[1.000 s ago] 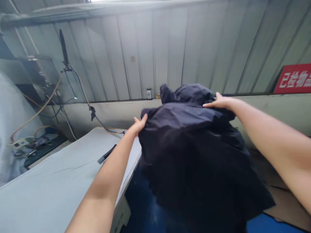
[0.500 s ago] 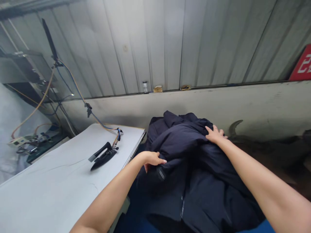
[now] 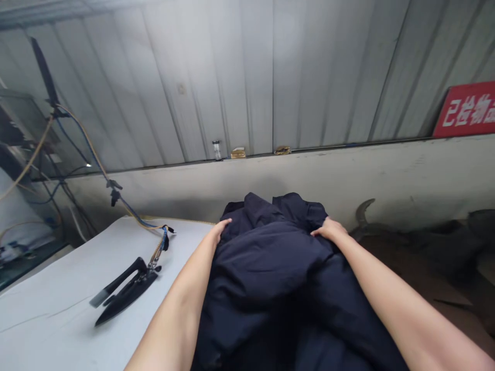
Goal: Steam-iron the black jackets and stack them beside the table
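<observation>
A bulky dark navy padded garment (image 3: 266,263) lies bunched in a heap in front of me, its folds reaching up against the low wall; whether it is one piece or several I cannot tell. At the upper left side of the heap, my left hand (image 3: 221,230) is closed round the fabric, with the thumb on top and the other fingers mostly hidden. My right hand (image 3: 329,228) grips the upper right side, thumb pointing inward and fingertips tucked out of sight.
Left of the heap stands a white-topped ironing table (image 3: 58,288) with a black iron (image 3: 127,291) on it. Its hose and cable (image 3: 93,147) hang from above. At right are a curved metal piece (image 3: 363,211) and dark cloth (image 3: 433,242). A red sign (image 3: 469,109) leans on the wall ledge.
Both hands have moved from the top and front of the garment to its upper sides. The garment looks pulled up closer. The view has swung right, so the iron sits further left.
</observation>
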### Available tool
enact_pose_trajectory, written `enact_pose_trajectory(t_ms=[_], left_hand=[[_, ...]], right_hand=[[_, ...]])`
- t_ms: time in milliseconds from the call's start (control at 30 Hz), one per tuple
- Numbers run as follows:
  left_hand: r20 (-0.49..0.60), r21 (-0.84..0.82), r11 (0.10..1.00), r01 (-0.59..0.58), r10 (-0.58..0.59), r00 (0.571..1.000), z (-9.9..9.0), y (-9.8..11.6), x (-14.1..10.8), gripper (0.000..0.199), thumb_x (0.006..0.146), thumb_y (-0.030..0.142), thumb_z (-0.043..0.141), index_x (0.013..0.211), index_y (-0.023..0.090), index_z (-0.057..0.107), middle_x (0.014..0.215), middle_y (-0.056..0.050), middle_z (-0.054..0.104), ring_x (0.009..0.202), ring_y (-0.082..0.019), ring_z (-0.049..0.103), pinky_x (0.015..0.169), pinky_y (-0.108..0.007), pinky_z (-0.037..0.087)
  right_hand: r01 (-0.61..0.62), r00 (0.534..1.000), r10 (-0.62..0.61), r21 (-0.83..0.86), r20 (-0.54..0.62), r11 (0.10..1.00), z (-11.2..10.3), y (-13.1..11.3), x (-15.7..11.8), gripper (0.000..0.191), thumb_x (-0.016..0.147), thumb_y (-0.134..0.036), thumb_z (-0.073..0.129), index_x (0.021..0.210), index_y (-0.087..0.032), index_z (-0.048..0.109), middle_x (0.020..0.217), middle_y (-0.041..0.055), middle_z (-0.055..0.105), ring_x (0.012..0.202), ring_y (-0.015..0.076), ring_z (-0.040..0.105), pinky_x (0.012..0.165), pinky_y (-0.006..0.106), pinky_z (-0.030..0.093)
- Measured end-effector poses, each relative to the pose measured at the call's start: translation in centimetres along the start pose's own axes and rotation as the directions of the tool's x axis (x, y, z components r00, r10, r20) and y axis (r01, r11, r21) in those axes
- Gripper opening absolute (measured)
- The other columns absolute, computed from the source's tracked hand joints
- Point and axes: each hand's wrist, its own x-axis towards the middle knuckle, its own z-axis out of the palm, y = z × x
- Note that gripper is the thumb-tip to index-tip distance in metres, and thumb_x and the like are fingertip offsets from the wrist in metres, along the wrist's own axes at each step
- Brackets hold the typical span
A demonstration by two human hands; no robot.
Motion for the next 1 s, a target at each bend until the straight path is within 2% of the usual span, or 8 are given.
enact_pose_trajectory(t_ms=[133, 200, 267, 333, 433, 500, 633, 1000], left_hand=[[-0.034, 0.184, 0.931, -0.317, 0.328, 0.944, 2.4, 2.0, 0.6, 0.05, 0.068, 0.007, 0.055, 0.113, 0.028, 0.059, 0.121, 0.005, 0.058, 0.117, -0.017, 0.047, 0.101, -0.027, 0.036], [-0.05, 0.355, 0.726, -0.589, 0.644, 0.763, 1.9, 3.6, 0.5, 0.058, 0.073, 0.0, 0.044, 0.123, 0.029, 0.05, 0.13, 0.009, 0.049, 0.122, -0.011, 0.041, 0.106, -0.023, 0.028], [-0.089, 0.535, 0.544, -0.647, 0.798, 0.597, 0.8, 5.0, 0.3, 0.059, 0.078, -0.003, 0.035, 0.132, 0.022, 0.039, 0.136, 0.004, 0.042, 0.124, -0.011, 0.038, 0.108, -0.026, 0.025], [-0.176, 0.667, 0.599, -0.443, 0.705, 0.687, -0.3, 5.9, 0.2, 0.057, 0.083, 0.002, 0.037, 0.137, 0.013, 0.025, 0.141, -0.005, 0.034, 0.126, -0.018, 0.035, 0.108, -0.035, 0.024], [-0.254, 0.748, 0.659, -0.082, 0.399, 0.881, -1.0, 5.1, -0.8, 0.066, 0.083, 0.026, 0.05, 0.138, 0.006, 0.019, 0.143, -0.02, 0.024, 0.128, -0.036, 0.027, 0.1, -0.058, 0.024], [-0.172, 0.786, 0.614, -0.072, 0.329, 0.929, -0.7, 3.1, -2.4, 0.065, 0.079, 0.045, 0.052, 0.135, 0.018, 0.033, 0.144, -0.015, 0.024, 0.129, -0.043, 0.018, 0.095, -0.068, 0.019], [0.061, 0.879, 0.424, -0.217, 0.351, 0.935, 0.8, -2.6, -7.0, 0.051, 0.076, 0.066, 0.036, 0.125, 0.05, 0.039, 0.146, 0.007, 0.023, 0.131, -0.044, 0.006, 0.09, -0.075, 0.007], [-0.114, 0.896, 0.424, -0.13, 0.504, 0.856, 4.3, -12.1, -7.5, 0.06, 0.081, 0.048, 0.043, 0.137, 0.041, 0.02, 0.15, 0.002, 0.007, 0.131, -0.043, -0.006, 0.091, -0.074, 0.012]], right_hand=[[0.218, 0.94, -0.236, -0.098, -0.247, 0.971, -0.4, -1.3, -1.4, 0.046, 0.074, -0.021, 0.046, 0.12, -0.027, 0.051, 0.107, 0.0098, 0.06, 0.092, 0.0247, 0.058, 0.072, 0.035, 0.044], [0.258, 0.839, -0.284, -0.122, -0.464, 0.959, -1.5, -1.4, -1.4, 0.047, 0.076, -0.016, 0.04, 0.12, -0.028, 0.051, 0.105, 0.0089, 0.059, 0.09, 0.023, 0.057, 0.07, 0.033, 0.043], [0.268, 0.76, -0.299, -0.142, -0.577, 0.953, -2.9, -1.3, -0.7, 0.047, 0.077, -0.017, 0.039, 0.121, -0.026, 0.05, 0.103, 0.0096, 0.058, 0.092, 0.023, 0.055, 0.072, 0.032, 0.042], [0.242, 0.763, -0.292, -0.164, -0.576, 0.956, -4.0, -1.3, 0.4, 0.048, 0.077, -0.021, 0.041, 0.125, -0.023, 0.046, 0.104, 0.0117, 0.056, 0.097, 0.0251, 0.052, 0.077, 0.035, 0.04], [0.097, 0.893, -0.161, -0.171, -0.42, 0.981, -4.8, -1.8, 0.6, 0.059, 0.077, -0.037, 0.047, 0.133, -0.021, 0.037, 0.12, 0.0179, 0.047, 0.112, 0.0351, 0.041, 0.087, 0.049, 0.034], [0.082, 0.96, -0.127, -0.186, -0.248, 0.979, -4.6, -2.1, -1.0, 0.062, 0.079, -0.052, 0.04, 0.136, -0.028, 0.032, 0.135, 0.016, 0.035, 0.121, 0.0433, 0.028, 0.089, 0.062, 0.025], [0.226, 0.964, -0.252, -0.24, -0.082, 0.944, -1.7, -1.5, -6.1, 0.062, 0.075, -0.072, 0.02, 0.132, -0.048, 0.031, 0.146, 0.0009, 0.019, 0.124, 0.0519, 0.011, 0.083, 0.077, 0.009], [0.279, 0.877, -0.394, -0.377, -0.274, 0.883, 8.4, 4.2, -5.3, 0.052, 0.083, -0.054, 0.031, 0.135, -0.044, 0.028, 0.144, 0.0005, 0.027, 0.128, 0.0414, 0.009, 0.091, 0.071, 0.012]])
